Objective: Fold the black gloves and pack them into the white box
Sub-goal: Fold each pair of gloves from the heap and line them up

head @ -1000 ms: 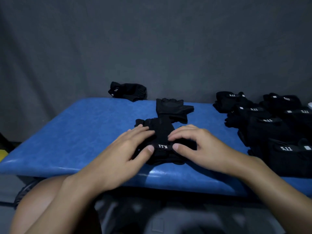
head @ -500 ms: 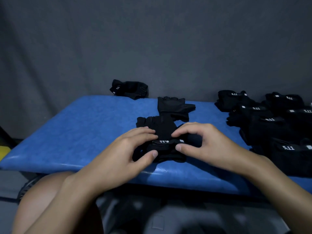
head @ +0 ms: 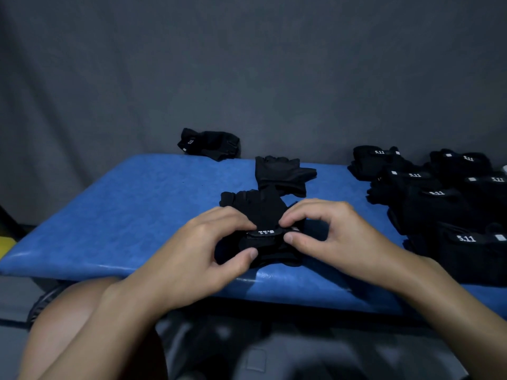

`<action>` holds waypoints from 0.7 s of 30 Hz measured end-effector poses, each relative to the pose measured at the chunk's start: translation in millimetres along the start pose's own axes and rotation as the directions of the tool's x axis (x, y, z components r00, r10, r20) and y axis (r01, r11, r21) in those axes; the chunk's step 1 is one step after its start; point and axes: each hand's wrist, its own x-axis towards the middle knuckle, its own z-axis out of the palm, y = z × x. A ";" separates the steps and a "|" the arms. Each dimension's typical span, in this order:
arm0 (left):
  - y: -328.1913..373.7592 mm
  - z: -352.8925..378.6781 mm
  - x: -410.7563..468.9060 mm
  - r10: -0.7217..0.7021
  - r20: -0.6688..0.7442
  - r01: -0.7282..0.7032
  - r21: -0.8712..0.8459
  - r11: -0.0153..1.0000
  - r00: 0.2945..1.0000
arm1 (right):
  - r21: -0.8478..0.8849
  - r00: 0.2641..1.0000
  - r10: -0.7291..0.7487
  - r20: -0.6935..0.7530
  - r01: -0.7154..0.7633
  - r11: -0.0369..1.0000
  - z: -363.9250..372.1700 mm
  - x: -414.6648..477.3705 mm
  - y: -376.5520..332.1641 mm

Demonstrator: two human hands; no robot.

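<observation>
Head view: in the centre of the frame both hands work one black glove (head: 260,207), which lies near the front edge of the blue desk (head: 123,215). The left hand (head: 192,250) pinches its labelled cuff from the left, thumb below and fingers curled on top. The right hand (head: 337,237) pinches the same cuff from the right, its grip likewise closed on the fabric. I judge this fold only begun. Just behind lies a second glove (head: 279,174), flat and unfolded, and a third glove (head: 211,144) sits at the desk's far edge, upper left of centre. A heap of gloves (head: 444,207) fills the right side — whether those are folded I cannot tell. No white box shows plainly — packing seems wholly ahead.
</observation>
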 end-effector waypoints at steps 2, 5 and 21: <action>-0.1 -0.5 0.5 0.005 0.006 -0.005 0.003 1.000 1.000 | 0.003 1.000 0.002 0.013 -0.002 1.000 -1.1 0.1 -0.7; -1.1 0.2 0.5 0.000 0.031 0.000 0.014 1.000 1.000 | -0.062 0.991 0.046 0.124 -0.039 0.997 -2.2 -1.2 0.6; -3.5 1.9 1.2 0.041 0.008 -0.041 0.020 0.999 0.999 | -0.100 0.984 0.051 0.170 -0.035 0.994 1.1 -1.9 2.3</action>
